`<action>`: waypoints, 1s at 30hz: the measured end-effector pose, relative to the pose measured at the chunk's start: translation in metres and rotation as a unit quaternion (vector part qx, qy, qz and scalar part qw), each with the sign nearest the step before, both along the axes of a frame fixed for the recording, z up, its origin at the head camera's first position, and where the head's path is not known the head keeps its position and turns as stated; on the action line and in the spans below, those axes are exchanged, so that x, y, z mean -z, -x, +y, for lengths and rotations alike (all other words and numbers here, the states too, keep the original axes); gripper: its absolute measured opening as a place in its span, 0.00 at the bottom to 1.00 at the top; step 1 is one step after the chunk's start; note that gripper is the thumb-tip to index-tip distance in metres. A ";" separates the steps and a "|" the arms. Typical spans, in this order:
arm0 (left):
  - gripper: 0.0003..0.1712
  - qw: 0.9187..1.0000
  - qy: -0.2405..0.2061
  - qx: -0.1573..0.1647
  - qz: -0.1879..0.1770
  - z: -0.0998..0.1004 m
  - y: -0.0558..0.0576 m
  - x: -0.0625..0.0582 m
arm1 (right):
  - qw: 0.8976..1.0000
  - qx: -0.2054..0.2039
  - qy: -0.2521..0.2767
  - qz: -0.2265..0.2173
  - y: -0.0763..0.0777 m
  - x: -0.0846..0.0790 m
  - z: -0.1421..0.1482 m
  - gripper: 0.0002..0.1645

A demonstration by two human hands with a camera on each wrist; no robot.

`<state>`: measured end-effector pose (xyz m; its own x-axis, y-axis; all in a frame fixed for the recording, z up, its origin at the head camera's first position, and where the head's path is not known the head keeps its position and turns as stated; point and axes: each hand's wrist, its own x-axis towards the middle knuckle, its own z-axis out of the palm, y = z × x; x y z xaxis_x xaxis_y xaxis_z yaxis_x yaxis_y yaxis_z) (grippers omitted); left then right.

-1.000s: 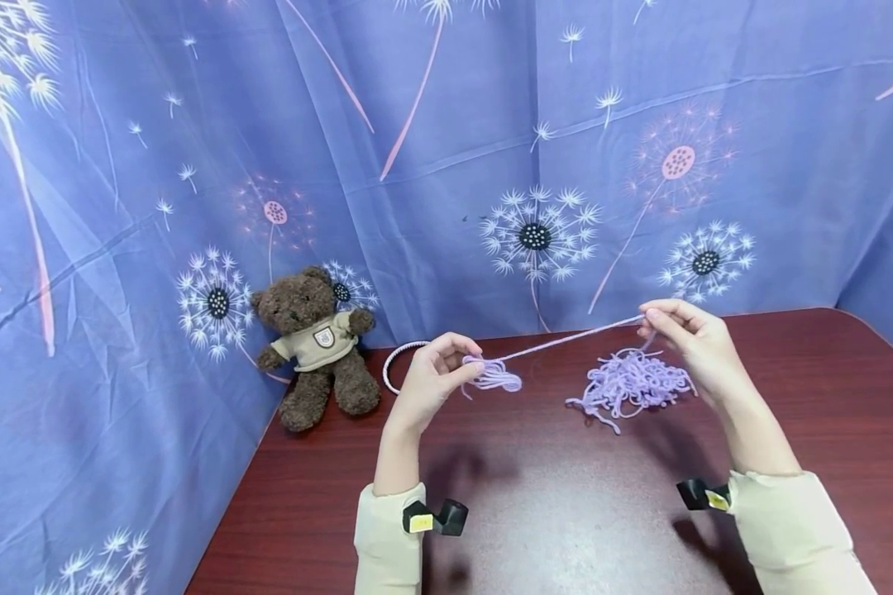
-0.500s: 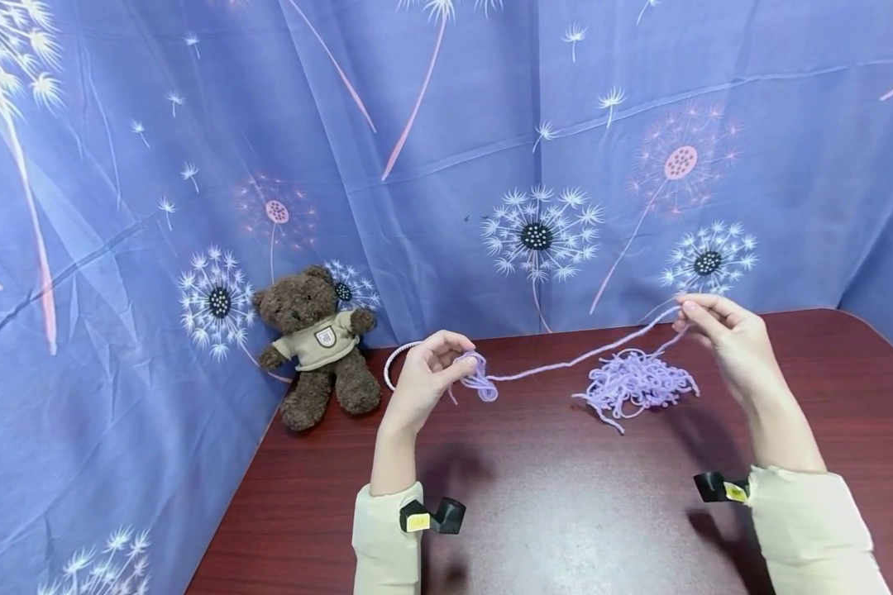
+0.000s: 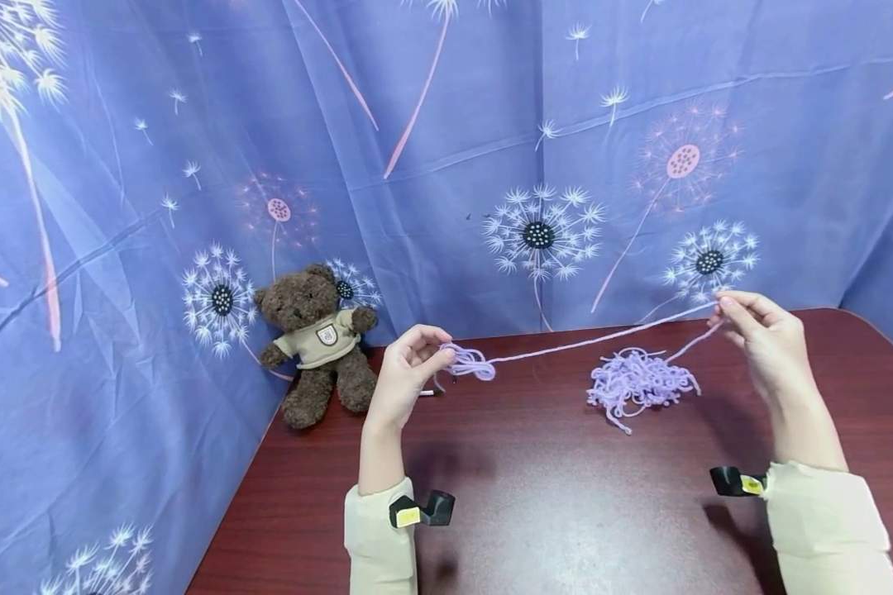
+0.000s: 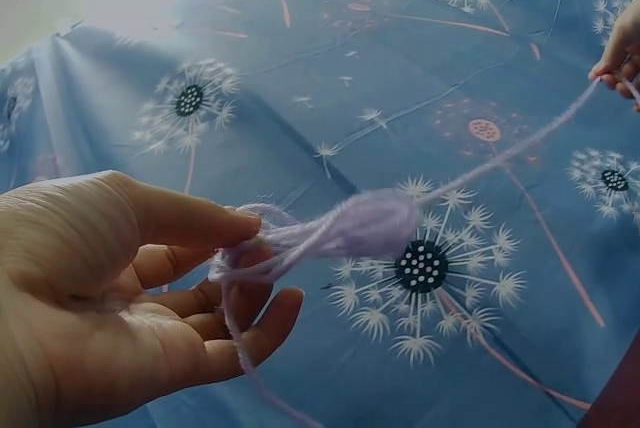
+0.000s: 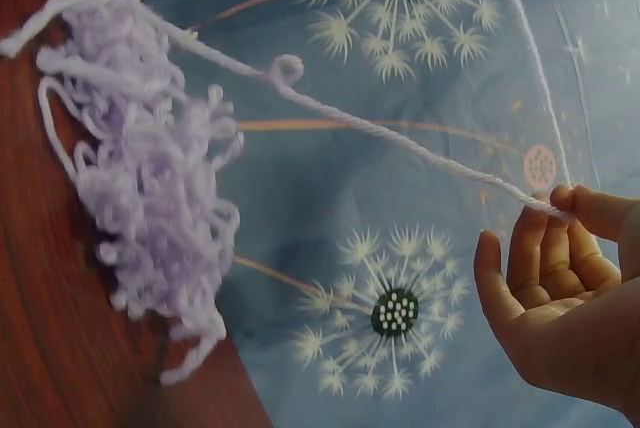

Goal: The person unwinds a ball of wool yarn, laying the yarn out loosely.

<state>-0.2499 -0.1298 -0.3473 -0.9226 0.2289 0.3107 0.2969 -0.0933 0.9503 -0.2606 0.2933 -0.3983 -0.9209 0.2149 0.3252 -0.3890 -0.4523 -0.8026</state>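
Note:
My left hand (image 3: 402,376) pinches a small looped bundle of lilac yarn (image 4: 370,226) between thumb and fingers, and a loose tail hangs below it. From that bundle a taut strand (image 3: 603,337) rises across to my right hand (image 3: 770,347), which pinches it between thumb and fingertips. A second length runs from the right fingertips down to a tangled heap of lilac yarn (image 3: 640,383) on the table. In the right wrist view the heap (image 5: 150,168) shows curly loops and loose ends.
A brown teddy bear (image 3: 316,343) in a beige shirt sits at the table's back left. Partly behind my left hand lies a small dark-and-white item (image 3: 427,392), too small to identify. A blue dandelion-print curtain (image 3: 446,207) stands behind the dark red table (image 3: 536,487).
My right hand has moved right, drawing the strand longer; it sagged half a second ago and is straight now. My left hand has shifted slightly left. The white ring by the bear is no longer visible.

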 end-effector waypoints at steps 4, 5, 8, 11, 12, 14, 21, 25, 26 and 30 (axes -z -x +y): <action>0.11 1.000 -0.007 -0.002 0.007 -0.003 0.001 0.000 | 0.999 0.027 0.007 -0.021 -0.001 0.001 0.010 0.08; 0.11 1.000 -0.008 -0.003 0.009 -0.004 0.001 0.001 | 0.999 0.031 0.009 -0.025 -0.001 0.002 0.012 0.08; 0.11 1.000 -0.011 -0.002 0.013 -0.007 0.002 0.001 | 0.999 0.035 0.020 -0.033 -0.001 0.003 0.017 0.07; 0.11 1.000 -0.017 -0.001 0.013 -0.009 0.002 0.002 | 0.998 0.037 0.027 -0.037 -0.001 0.006 0.021 0.08; 0.11 1.000 -0.020 -0.001 0.011 -0.009 0.002 0.001 | 0.998 0.038 0.027 -0.039 -0.001 0.007 0.022 0.08; 0.12 1.000 -0.025 -0.001 0.009 -0.008 0.002 0.001 | 0.998 0.040 0.016 -0.044 -0.001 0.009 0.024 0.09; 0.11 1.000 0.004 0.003 -0.001 0.002 0.000 0.000 | 0.996 0.027 -0.049 -0.064 0.005 0.018 0.022 0.10; 0.10 1.000 0.024 0.012 -0.001 0.010 -0.001 0.002 | 0.993 0.013 -0.083 -0.079 0.008 0.024 0.020 0.12; 0.11 0.999 0.027 0.017 0.001 0.012 -0.001 0.002 | 0.993 0.010 -0.088 -0.079 0.008 0.025 0.019 0.12; 0.15 0.998 0.038 0.040 0.012 0.021 -0.001 0.004 | 0.979 0.031 -0.179 -0.092 0.009 0.026 0.008 0.11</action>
<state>-0.2486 -0.1092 -0.3515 -0.8928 0.3261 0.3107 0.3135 -0.0454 0.9485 -0.2700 0.3009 -0.4241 -0.9596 0.1745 0.2206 -0.2416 -0.1094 -0.9642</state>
